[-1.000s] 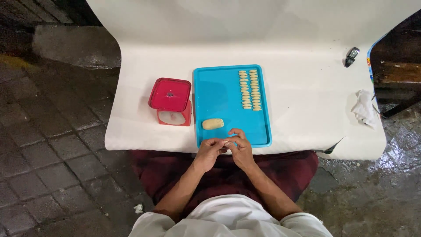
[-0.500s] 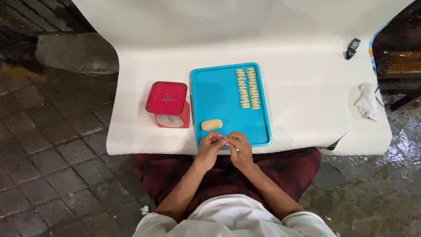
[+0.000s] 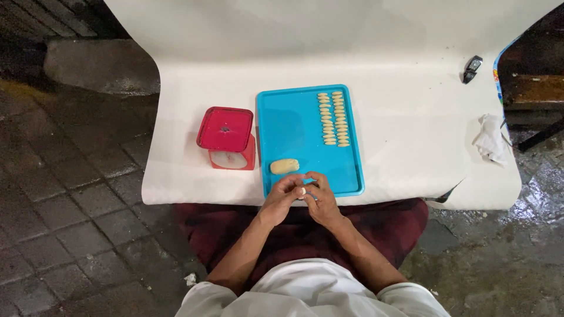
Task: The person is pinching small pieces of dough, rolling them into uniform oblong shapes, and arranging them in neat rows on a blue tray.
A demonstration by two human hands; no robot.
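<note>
My left hand (image 3: 283, 198) and my right hand (image 3: 318, 198) meet at the near edge of a blue tray (image 3: 294, 126), fingertips pinched together on a small pale piece of dough (image 3: 301, 191). A larger lump of dough (image 3: 284, 166) lies on the tray just beyond my left hand. Two neat rows of several small shaped dough pieces (image 3: 332, 118) lie along the tray's far right side.
A red kitchen scale (image 3: 227, 137) stands left of the tray on the white-covered table (image 3: 411, 135). A crumpled white cloth (image 3: 489, 140) lies at the table's right edge and a small dark object (image 3: 472, 68) at the far right. Wet paving surrounds the table.
Both hands have stayed together at the tray's near edge, working the small piece between the fingers. The camera has shifted slightly; nothing on the table has moved.
</note>
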